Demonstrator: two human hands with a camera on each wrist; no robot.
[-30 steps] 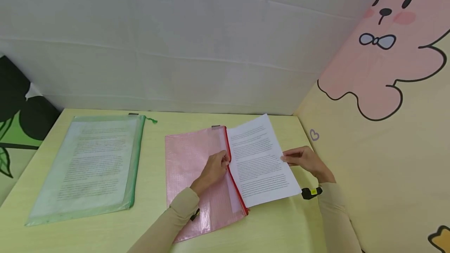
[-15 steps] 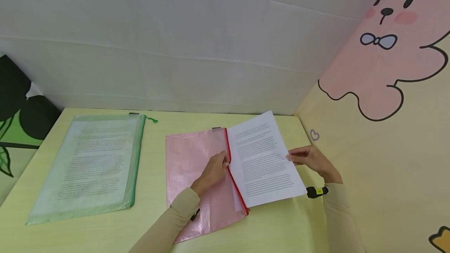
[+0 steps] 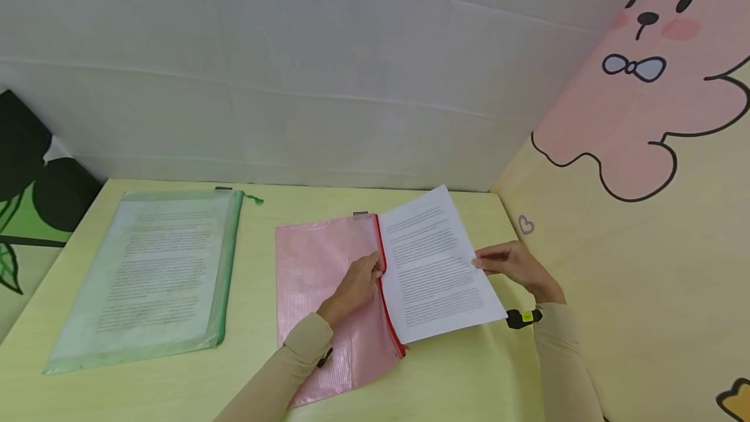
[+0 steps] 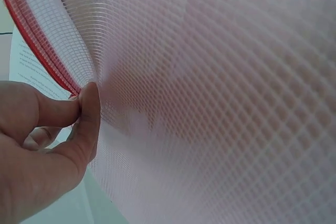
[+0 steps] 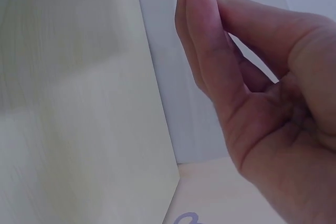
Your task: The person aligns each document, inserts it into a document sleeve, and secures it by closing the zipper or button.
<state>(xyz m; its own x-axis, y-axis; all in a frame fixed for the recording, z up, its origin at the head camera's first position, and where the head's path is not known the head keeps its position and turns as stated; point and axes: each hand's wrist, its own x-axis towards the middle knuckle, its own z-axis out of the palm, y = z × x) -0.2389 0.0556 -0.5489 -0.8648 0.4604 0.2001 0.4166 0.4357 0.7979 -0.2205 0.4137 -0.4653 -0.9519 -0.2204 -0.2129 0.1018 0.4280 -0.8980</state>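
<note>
A pink mesh zip folder point(image 3: 319, 266) with a red zip edge lies on the table, its opening toward the right. My left hand point(image 3: 354, 285) pinches the red edge about halfway along; the left wrist view shows the thumb and finger point(image 4: 90, 111) on the mesh there. White printed sheets of paper point(image 3: 436, 266) stick out of the opening, tilted, with their left side hidden behind the red edge. With thumb and fingertips, my right hand point(image 3: 515, 269) pinches the right edge of the paper. How many sheets there are, I cannot tell.
A green zip folder point(image 3: 158, 272) with printed paper inside lies flat on the left of the pale yellow table point(image 3: 258, 344). A white cloth wall point(image 3: 351, 83) stands at the back, and a decorated wall point(image 3: 644, 266) rises close by my right arm.
The paper and my right hand first shifted a little to the right, then slightly back left. My left hand has kept its pinch, while the folder's lower right corner has moved slightly left.
</note>
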